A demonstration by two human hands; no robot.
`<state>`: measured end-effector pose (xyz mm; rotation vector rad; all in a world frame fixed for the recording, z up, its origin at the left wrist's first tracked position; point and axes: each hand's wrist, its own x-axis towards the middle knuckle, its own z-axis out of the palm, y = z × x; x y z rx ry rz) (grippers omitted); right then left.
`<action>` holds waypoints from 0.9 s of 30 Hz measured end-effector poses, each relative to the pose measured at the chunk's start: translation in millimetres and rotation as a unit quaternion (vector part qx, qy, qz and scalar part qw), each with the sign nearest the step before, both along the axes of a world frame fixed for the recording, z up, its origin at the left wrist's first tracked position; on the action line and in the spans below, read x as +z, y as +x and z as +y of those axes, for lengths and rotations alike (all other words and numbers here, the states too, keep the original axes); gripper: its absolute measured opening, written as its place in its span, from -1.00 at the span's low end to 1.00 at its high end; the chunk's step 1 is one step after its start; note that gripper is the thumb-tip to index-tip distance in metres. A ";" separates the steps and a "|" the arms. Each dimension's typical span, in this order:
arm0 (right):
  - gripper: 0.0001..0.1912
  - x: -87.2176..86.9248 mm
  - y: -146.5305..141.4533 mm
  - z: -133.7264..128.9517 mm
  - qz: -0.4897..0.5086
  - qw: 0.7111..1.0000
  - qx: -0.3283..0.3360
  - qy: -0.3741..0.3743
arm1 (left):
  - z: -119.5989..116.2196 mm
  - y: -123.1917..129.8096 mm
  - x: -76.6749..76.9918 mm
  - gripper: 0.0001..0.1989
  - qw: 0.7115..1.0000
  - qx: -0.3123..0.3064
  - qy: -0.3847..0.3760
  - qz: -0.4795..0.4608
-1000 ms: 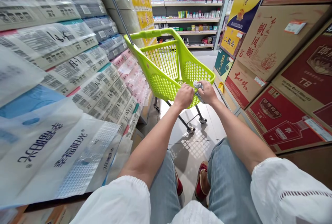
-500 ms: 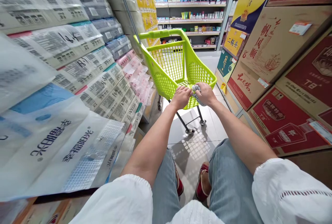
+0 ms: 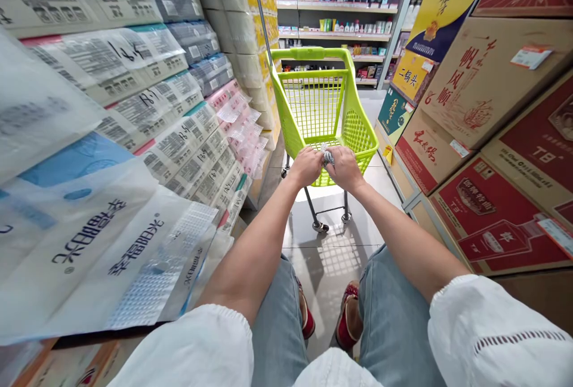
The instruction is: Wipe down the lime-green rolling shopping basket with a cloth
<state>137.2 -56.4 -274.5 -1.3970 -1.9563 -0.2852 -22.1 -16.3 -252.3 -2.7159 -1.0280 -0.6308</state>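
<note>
A green plastic shopping cart [image 3: 319,100] stands ahead on its wheels. Over its near edge, my left hand [image 3: 308,165] and my right hand [image 3: 344,167] meet, fingers curled. Between them is a small grey-and-white striped bundle [image 3: 328,156], which looks like cord or twisted cloth. My right hand is wrapped round its side, and my left fingers press against it from the other side. Most of the bundle is covered by the fingers.
Stacked tissue packs [image 3: 147,100] with handwritten prices line the left side. Cardboard boxes [image 3: 483,76] are piled on the right. Shelves [image 3: 344,8] of small goods stand at the back. A thin pole [image 3: 261,11] rises beside the cart. Tiled floor [image 3: 331,255] lies below.
The cart has turned and now faces more squarely. My hands have come closer together, and less of the striped bundle shows below my right hand.
</note>
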 end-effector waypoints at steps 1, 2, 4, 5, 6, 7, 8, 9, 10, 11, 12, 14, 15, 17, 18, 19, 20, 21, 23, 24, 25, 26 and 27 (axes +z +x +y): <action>-0.58 -0.7 6.2 1.0 -0.010 1.000 0.001 -0.002 | 1.3 -2.8 1.2 -0.69 1.000 -0.004 0.003 0.004; -0.59 -1.3 15.3 1.6 -0.013 1.000 -0.006 -0.003 | 2.7 -5.4 2.4 -0.67 1.000 -0.006 0.005 0.008; -0.59 -2.3 39.2 1.7 0.004 0.999 -0.042 0.001 | 5.2 -8.7 4.0 -0.65 1.000 -0.004 0.005 0.013; -0.60 -2.7 51.0 1.1 0.020 0.997 -0.069 0.005 | 6.2 -9.1 4.3 -0.65 1.000 -0.003 0.004 0.013; -0.60 -3.1 60.6 0.3 0.035 0.995 -0.088 0.010 | 6.9 -8.6 4.0 -0.65 1.000 -0.001 0.002 0.010; -0.60 -3.4 66.4 -0.6 0.048 0.993 -0.103 0.016 | 7.2 -7.1 3.2 -0.65 1.000 0.001 0.001 0.005; -0.61 -3.8 67.3 -1.6 0.055 0.992 -0.110 0.020 | 7.2 -4.9 2.1 -0.66 1.000 0.004 0.000 -0.001; -0.61 -4.1 63.1 -2.5 0.056 0.992 -0.107 0.021 | 6.8 -2.3 0.8 -0.66 1.000 0.008 0.001 -0.008; -0.61 -4.5 54.2 -3.2 0.049 0.994 -0.098 0.019 | 6.2 0.4 -0.5 -0.66 1.000 0.013 0.001 -0.013; -0.61 -5.0 41.8 -3.8 0.041 0.995 -0.087 0.015 | 5.4 2.9 -1.7 -0.67 1.000 0.016 0.002 -0.015; -0.60 -5.3 27.6 -4.2 0.020 0.998 -0.063 0.006 | 4.6 4.8 -2.7 -0.67 1.000 0.020 0.003 -0.014; -0.57 -5.2 1.7 -4.9 -0.004 0.999 -0.052 -0.003 | 3.3 5.9 -3.4 -0.70 1.000 0.023 0.005 -0.007; -0.56 -4.8 -6.9 -5.2 -0.012 0.999 -0.050 -0.008 | 2.9 5.1 -3.2 -0.71 1.000 0.023 0.007 -0.004; -0.55 -3.4 -11.0 -5.8 -0.026 0.998 -0.047 -0.017 | 2.5 1.6 -1.6 -0.71 1.000 0.020 0.012 0.001; -0.56 -2.6 -6.7 -6.2 -0.031 0.998 -0.044 -0.021 | 2.4 -0.3 -0.6 -0.69 1.000 0.016 0.012 0.002; -0.56 -1.8 1.0 -6.6 -0.035 0.998 -0.044 -0.024 | 2.3 -1.9 0.5 -0.68 1.000 0.013 0.010 0.002; -0.57 -1.1 10.9 -7.1 -0.033 0.998 -0.051 -0.025 | 2.2 -2.8 1.3 -0.67 1.000 0.011 0.007 0.001; -0.58 -0.4 21.5 -7.6 -0.027 0.997 -0.065 -0.026 | 1.9 -2.9 1.9 -0.66 1.000 0.012 0.004 0.000; -0.59 0.7 39.6 -8.7 -0.007 0.994 -0.105 -0.026 | 1.2 -0.2 1.8 -0.65 1.000 0.016 -0.001 -0.004; -0.60 1.3 44.5 -9.1 0.003 0.992 -0.124 -0.027 | 0.8 2.3 1.2 -0.64 1.000 0.019 -0.001 -0.007; -0.60 1.8 45.7 -9.5 0.011 0.990 -0.138 -0.028 | 0.2 5.1 0.2 -0.64 1.000 0.023 0.000 -0.011; -0.59 2.1 42.9 -9.6 0.015 0.989 -0.141 -0.030 | -0.4 7.9 -0.8 -0.64 1.000 0.027 0.002 -0.015; -0.59 2.2 36.6 -9.6 0.014 0.990 -0.135 -0.032 | -0.9 10.4 -1.9 -0.64 0.999 0.031 0.005 -0.019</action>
